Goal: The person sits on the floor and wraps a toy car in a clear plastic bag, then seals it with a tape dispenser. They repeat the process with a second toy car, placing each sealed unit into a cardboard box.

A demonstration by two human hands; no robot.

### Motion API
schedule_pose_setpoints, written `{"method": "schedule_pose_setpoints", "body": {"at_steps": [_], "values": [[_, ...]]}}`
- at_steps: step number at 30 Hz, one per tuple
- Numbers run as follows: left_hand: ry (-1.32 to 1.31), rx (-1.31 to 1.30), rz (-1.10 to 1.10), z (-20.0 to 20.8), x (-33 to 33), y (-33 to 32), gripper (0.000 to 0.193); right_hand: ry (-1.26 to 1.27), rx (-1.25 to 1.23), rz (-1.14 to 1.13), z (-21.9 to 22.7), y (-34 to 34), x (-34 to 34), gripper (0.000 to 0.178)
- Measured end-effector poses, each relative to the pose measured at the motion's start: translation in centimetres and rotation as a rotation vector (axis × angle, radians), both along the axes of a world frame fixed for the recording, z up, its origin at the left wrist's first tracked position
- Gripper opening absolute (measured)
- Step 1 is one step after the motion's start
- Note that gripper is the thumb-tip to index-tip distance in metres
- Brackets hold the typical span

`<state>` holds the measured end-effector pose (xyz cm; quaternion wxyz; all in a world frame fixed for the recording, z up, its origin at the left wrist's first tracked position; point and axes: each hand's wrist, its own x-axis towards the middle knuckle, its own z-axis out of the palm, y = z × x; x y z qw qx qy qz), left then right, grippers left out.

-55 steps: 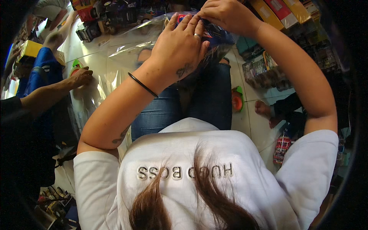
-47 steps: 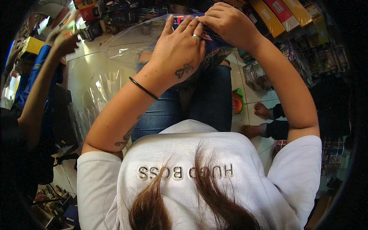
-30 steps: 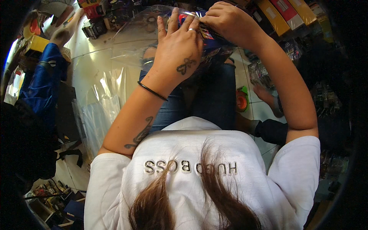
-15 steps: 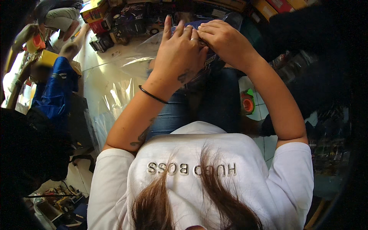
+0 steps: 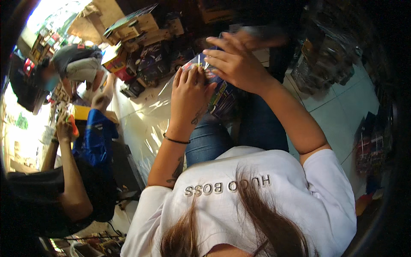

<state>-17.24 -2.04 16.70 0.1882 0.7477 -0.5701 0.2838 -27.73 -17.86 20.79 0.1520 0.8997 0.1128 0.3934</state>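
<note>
A dark blue box with bright printing rests on my lap against my jeans, with clear plastic film around it. My left hand is on its left side, fingers bent over the film and thumb toward the middle of the box. Just above the box's far right part is my right hand, its fingers stretched out and spread; whether the fingertips touch the film is unclear. Past that hand, a blurred brownish shape cannot be made out. More clear film spreads over the pale surface to my left.
Toy vehicles and boxes stand at the far left, near a wooden piece. At left sits a person with a blue garment; another person bends farther off. Plastic-wrapped goods stand on the right floor tiles.
My right hand has lifted off the box, its fingers now spread. My left hand stays on the box. The view has turned, bringing more of the people at left into sight.
</note>
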Motion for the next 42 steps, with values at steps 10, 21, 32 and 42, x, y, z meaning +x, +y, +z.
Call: {"method": "schedule_pose_setpoints", "body": {"at_steps": [10, 21, 32, 42], "values": [[-0.024, -0.076, 0.004, -0.5, -0.2, 0.1, 0.049, 0.324, 1.214, -1.372, -25.3, -16.7, -23.3, 0.097], [-0.083, -0.112, -0.031, -1.2, 0.7, -0.4, 0.057, -0.030, 1.368, -1.627, -37.2, -20.5, -25.4, 0.086], [-0.058, -0.150, -0.082, -1.5, 0.6, -1.0, 0.060, -0.365, 2.411, -0.162, -13.7, -19.3, -20.0, 0.049], [-0.070, -0.246, -0.099, -1.9, 1.0, -1.8, 0.049, 0.430, 0.908, -0.153, 13.8, -1.5, 4.1, 0.028]]}}
